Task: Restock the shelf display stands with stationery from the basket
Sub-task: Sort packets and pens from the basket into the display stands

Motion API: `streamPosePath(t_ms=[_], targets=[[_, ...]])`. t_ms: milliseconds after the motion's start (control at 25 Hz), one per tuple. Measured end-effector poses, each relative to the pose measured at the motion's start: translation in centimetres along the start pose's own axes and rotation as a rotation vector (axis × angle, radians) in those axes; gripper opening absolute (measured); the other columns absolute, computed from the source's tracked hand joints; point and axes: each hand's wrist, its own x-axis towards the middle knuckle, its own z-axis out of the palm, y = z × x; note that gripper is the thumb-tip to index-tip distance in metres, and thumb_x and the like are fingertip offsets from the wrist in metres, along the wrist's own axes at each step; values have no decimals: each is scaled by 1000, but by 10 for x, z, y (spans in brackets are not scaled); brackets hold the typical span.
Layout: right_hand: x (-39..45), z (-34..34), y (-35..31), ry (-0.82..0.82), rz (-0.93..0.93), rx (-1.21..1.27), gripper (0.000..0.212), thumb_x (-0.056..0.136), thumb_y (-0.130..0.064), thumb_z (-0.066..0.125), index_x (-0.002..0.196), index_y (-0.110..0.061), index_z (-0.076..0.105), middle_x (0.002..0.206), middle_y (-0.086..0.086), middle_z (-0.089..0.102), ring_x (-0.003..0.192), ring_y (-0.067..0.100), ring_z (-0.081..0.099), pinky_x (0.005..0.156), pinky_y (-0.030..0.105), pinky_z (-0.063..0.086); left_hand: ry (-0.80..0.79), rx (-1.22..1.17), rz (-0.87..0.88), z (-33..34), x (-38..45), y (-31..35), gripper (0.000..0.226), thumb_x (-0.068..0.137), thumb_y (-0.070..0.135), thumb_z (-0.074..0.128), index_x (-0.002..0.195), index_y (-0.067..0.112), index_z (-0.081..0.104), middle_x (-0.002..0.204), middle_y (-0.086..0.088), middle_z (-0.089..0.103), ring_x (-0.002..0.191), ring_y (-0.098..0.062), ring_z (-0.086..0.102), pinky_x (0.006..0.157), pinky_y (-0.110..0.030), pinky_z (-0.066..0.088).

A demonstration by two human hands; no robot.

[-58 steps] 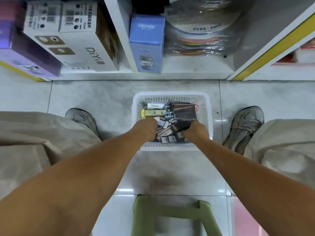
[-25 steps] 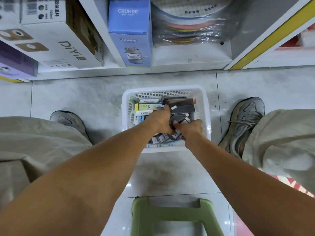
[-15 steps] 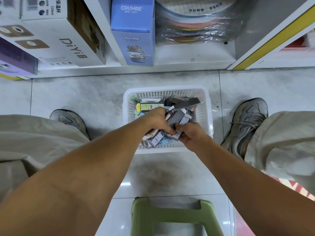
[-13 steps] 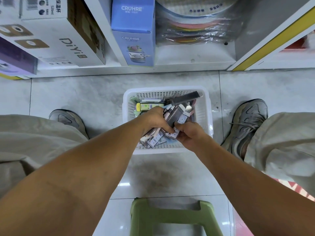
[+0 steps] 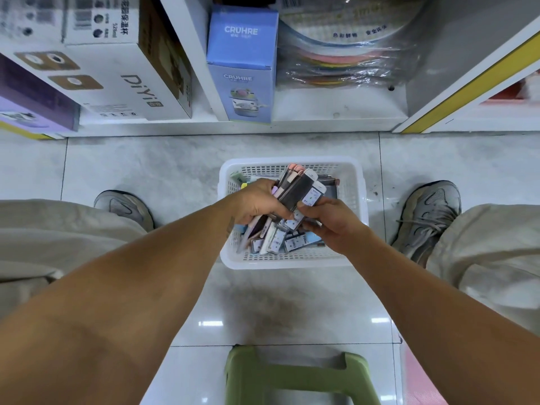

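white plastic basket (image 5: 292, 260) sits on grey floor tiles at frame centre, between two grey sneakers. left hand (image 5: 257, 201) grips a fanned bundle of slim stationery packs (image 5: 298, 190), fingers curled round it, bundle lifted above the basket. right hand (image 5: 331, 220) pinches the bundle's lower labelled ends, thumb on top. more packs (image 5: 298, 242) lie in the basket below. blue cruhre box (image 5: 241, 65) stands on the low shelf at upper centre, white diyi box (image 5: 117, 80) upper left. green stool (image 5: 298, 375) at bottom edge.
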Motion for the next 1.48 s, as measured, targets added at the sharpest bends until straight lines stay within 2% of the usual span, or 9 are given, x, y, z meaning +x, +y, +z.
streamPosePath(t_ms=[160,480,600,800,960,1160,1280,1440,1480], targets=[[-7,-1,-15,-55,-104,-65,23,89,4,66,102,-13,76,106,7,77,95,21,74,75,32,60,-23,-87,6,-3,-12,9,53,63,-3,87,111,8,68,98,-14,76,91,-31,74,85,-51,58],[-32,-1,-26,-18,-154,-128,32,87,10,66,118,2,66,115,20,72,109,38,68,94,50,56,-29,-210,41,-1,-36,22,47,67,-4,83,111,7,69,100,-13,76,92,-29,74,82,-45,59],[-45,7,-38,-41,-202,-155,33,84,9,69,117,4,67,111,24,72,104,42,69,92,52,56,35,-250,46,3,-47,31,53,60,-5,85,109,8,69,96,-13,76,89,-28,74,79,-45,60],[-75,22,-77,-127,-230,-153,30,84,10,68,114,8,66,103,23,74,90,33,74,68,33,61,31,-338,110,0,-81,58,49,65,-8,81,112,1,70,103,-21,73,96,-36,72,89,-52,56],[-111,40,-119,-76,-314,-253,45,80,12,73,120,-3,58,103,22,75,97,35,73,76,39,62,33,-364,183,-11,-127,95,44,70,-10,78,112,-1,70,107,-23,72,101,-37,70,91,-53,55],[-176,83,-183,-156,-476,-346,54,79,18,70,126,-5,56,108,22,73,95,34,72,85,47,60,103,-410,284,-31,-203,152,43,72,-12,74,114,-5,69,109,-25,71,103,-37,69,87,-51,56],[-214,107,-224,-191,-563,-412,47,82,13,70,123,-7,58,106,17,75,99,34,73,87,51,59,108,-453,377,-41,-244,181,39,72,-14,70,111,-5,68,102,-24,73,89,-34,72,80,-47,59],[-250,140,-269,-176,-688,-412,39,88,4,69,123,-8,56,103,13,76,90,32,74,89,56,57,173,-468,455,-58,-291,215,21,79,-8,65,98,-3,69,91,-19,73,80,-29,71,84,-45,59],[-255,147,-279,-192,-699,-395,34,92,1,66,123,-8,56,102,12,77,87,31,75,87,56,58,208,-484,474,-64,-300,221,15,80,-8,64,93,-3,68,86,-19,73,75,-28,71,77,-44,61]])
